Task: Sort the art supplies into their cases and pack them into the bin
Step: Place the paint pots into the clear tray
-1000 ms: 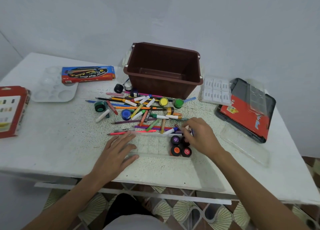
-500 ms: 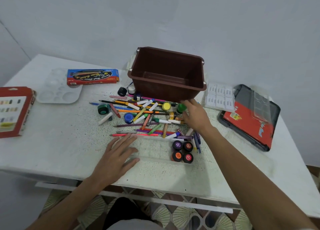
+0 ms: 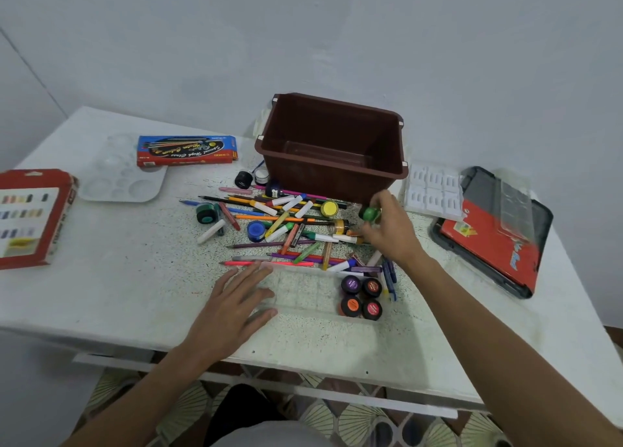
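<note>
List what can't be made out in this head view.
1. Small round green paint pot: mostly covered by the right hand pinching it, and blurred, so its label is unreadable.
2. Flat red cardboard box: cut off by the left frame edge.
3. Clear plastic compartment tray: left end hidden under the left hand, and its walls are faint.
4. Four small dark paint pots in the tray: label text too small to read.

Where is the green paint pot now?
Head view, right of centre: the right hand holds the green paint pot just in front of the brown bin, right of the yellow pot.
</note>
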`<action>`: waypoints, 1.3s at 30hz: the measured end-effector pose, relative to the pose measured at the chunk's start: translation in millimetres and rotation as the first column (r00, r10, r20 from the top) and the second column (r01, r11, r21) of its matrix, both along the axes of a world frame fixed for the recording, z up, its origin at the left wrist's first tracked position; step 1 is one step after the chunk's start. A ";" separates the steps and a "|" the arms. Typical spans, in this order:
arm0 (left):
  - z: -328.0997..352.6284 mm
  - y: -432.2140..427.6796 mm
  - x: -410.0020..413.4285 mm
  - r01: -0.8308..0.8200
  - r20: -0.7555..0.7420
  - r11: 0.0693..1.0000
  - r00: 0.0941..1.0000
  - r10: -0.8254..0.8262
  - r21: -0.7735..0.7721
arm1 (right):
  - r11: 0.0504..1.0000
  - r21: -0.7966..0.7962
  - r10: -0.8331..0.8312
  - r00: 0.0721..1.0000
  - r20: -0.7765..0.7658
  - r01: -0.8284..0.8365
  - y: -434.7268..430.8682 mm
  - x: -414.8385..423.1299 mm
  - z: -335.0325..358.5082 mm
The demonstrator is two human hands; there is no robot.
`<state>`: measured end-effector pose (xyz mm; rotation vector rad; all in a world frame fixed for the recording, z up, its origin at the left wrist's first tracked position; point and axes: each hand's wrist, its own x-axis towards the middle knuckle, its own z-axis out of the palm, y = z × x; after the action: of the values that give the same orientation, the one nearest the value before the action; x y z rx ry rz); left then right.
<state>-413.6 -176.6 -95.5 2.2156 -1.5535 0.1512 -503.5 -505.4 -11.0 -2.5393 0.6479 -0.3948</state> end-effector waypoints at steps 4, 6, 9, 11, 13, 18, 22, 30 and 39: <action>-0.2 0.9 0.3 -0.004 0.002 1.000 1.000 0.004 0.006 | 0.992 0.072 0.094 0.990 0.102 -0.102 21.4 -22.1 8.7; 0.0 0.9 0.2 -0.003 0.001 1.000 1.000 0.003 0.004 | 0.987 0.104 0.112 0.986 0.127 -0.126 35.5 -33.3 9.8; 0.0 0.9 0.3 0.001 -0.004 1.000 1.000 -0.001 -0.008 | 0.978 0.133 0.144 0.983 0.116 -0.159 58.0 -47.2 10.3; -0.1 1.0 0.6 0.002 -0.007 1.000 1.000 -0.002 -0.013 | 0.976 0.116 0.178 0.981 0.075 -0.186 70.4 -54.5 7.0; -0.3 1.1 0.4 0.005 -0.011 1.000 1.000 -0.005 -0.014 | 0.972 0.075 0.219 0.975 0.032 -0.221 80.1 -60.5 0.8; -1.1 1.5 0.2 0.002 -0.009 1.000 1.000 -0.002 -0.011 | 0.951 -0.124 0.283 0.959 -0.023 -0.284 94.8 -67.8 -9.6; -1.1 1.7 0.2 0.001 -0.006 1.000 1.000 -0.001 -0.012 | 0.915 -0.263 0.300 0.952 -0.058 -0.304 98.2 -67.3 -16.6; -2.8 1.8 0.4 -0.004 -0.001 1.000 1.000 0.004 -0.002 | 0.900 -0.321 0.304 0.952 -0.023 -0.296 100.1 -64.2 -25.2; -4.6 2.2 0.6 -0.013 0.003 1.000 1.000 0.013 0.011 | 0.912 -0.230 0.345 0.938 -0.021 -0.340 95.5 -62.3 -29.1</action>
<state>-413.0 -174.4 -100.1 2.2350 -1.5458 0.1507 -565.8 -409.9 -40.1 -2.7946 0.1428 -0.3875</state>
